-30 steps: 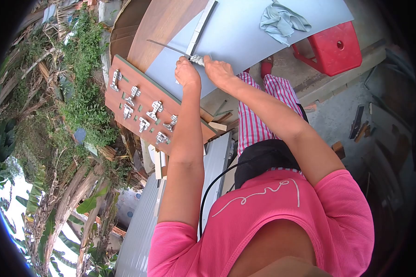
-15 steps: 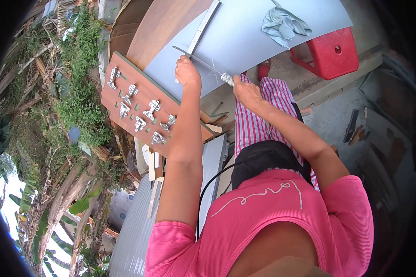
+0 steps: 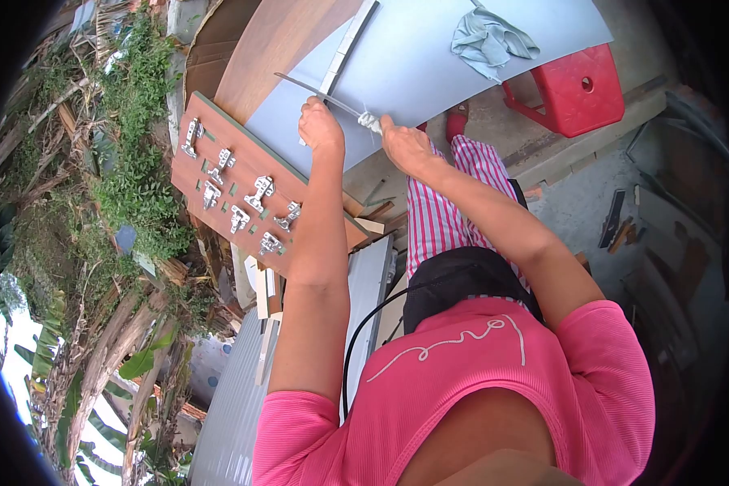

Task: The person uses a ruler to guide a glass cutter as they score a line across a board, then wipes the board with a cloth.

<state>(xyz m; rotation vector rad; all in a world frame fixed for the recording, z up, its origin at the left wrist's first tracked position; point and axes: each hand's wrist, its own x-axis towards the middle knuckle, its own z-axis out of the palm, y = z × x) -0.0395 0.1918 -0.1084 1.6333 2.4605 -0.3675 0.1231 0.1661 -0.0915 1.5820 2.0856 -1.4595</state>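
My right hand (image 3: 409,147) is closed around the white wrapped handle of a long thin blade (image 3: 344,107), whose kind I cannot make out for certain. The blade crosses a narrow, pale strip (image 3: 350,44), with its tip sticking out to the left. My left hand (image 3: 321,124) is closed on the near end of that strip, just below the blade; its fingertips are partly hidden. Beneath both lies a pale blue-white sheet (image 3: 421,77) on a brown wood-grain surface (image 3: 287,36).
Several metal hinges (image 3: 259,192) sit on a brown panel (image 3: 247,144) left of my left arm. A crumpled grey-green cloth (image 3: 494,44) lies on the sheet. A red plastic stool (image 3: 587,101) stands at the right. Plants (image 3: 142,154) grow on the far left.
My right hand and the blade have slid left across the strip, so more of the tip sticks out. My left hand stays on the strip. The whole view has shifted slightly.
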